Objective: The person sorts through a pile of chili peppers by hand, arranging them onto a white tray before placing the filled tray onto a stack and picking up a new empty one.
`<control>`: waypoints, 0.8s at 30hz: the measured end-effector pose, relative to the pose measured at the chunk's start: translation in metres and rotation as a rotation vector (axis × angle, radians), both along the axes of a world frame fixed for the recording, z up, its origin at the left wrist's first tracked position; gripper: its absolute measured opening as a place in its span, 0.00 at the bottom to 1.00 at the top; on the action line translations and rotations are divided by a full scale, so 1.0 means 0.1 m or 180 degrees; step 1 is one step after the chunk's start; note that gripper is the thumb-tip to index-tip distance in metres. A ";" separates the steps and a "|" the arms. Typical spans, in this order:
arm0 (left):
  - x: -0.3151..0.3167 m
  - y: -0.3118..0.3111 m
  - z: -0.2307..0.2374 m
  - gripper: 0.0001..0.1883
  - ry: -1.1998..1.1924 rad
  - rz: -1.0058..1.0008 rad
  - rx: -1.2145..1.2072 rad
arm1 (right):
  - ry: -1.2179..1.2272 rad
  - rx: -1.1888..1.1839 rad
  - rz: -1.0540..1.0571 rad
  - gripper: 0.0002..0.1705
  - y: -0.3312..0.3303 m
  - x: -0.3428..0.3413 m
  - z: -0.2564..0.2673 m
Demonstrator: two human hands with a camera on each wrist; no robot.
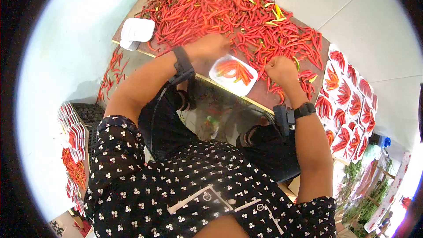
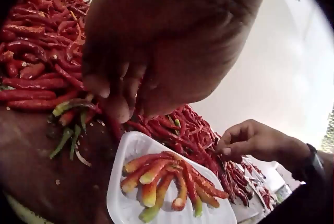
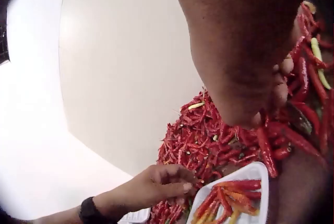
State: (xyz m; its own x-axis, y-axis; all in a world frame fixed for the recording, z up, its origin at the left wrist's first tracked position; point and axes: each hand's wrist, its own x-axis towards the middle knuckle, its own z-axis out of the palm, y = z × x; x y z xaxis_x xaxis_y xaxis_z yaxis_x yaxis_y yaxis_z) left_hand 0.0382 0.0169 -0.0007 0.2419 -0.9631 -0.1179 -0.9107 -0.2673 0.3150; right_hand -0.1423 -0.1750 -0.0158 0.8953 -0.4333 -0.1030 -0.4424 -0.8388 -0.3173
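Note:
A white tray [image 1: 243,89] with several red, orange and yellow-green chili peppers [image 2: 179,185] fanned out in it lies near the table's front edge, between the hands. My left hand [image 1: 210,47], blurred in the head view, is just beyond the tray's left side. Its fingers bend down in the left wrist view and pinch a red chili [image 2: 113,128] beside the tray's rim. My right hand [image 1: 282,70] hovers with curled fingers at the pile's front, right of the tray. Red chilies [image 3: 266,153] lie under its fingertips; I cannot tell whether it grips one.
A big heap of red chilies [image 1: 207,6] covers the table's [image 1: 143,46] back. Empty white trays [image 1: 139,30] are stacked at the left corner. Filled trays [image 1: 348,101] stand in rows on the right; more filled trays [image 1: 72,132] and fallen chilies [image 1: 112,72] are at left.

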 end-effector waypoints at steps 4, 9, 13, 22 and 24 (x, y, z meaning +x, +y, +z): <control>0.09 -0.01 -0.24 0.20 0.0179 0.0053 0.0017 | 0.0162 -0.0014 -0.0060 0.14 0.14 0.01 0.06; 0.05 -0.02 -0.25 0.40 0.0020 0.0253 0.0297 | 0.0226 0.0158 -0.0234 0.15 0.21 0.04 0.16; 0.05 0.03 -0.26 0.33 0.0120 0.0027 0.0169 | 0.0271 0.0258 -0.0307 0.14 0.20 0.05 0.15; 0.13 0.04 -0.11 0.13 0.0294 -0.0003 0.0358 | -0.0106 0.0192 0.0109 0.12 0.13 0.07 0.16; 0.14 0.06 -0.05 0.13 0.0903 0.0314 0.0396 | -0.0099 0.0319 0.0104 0.12 0.14 0.08 0.18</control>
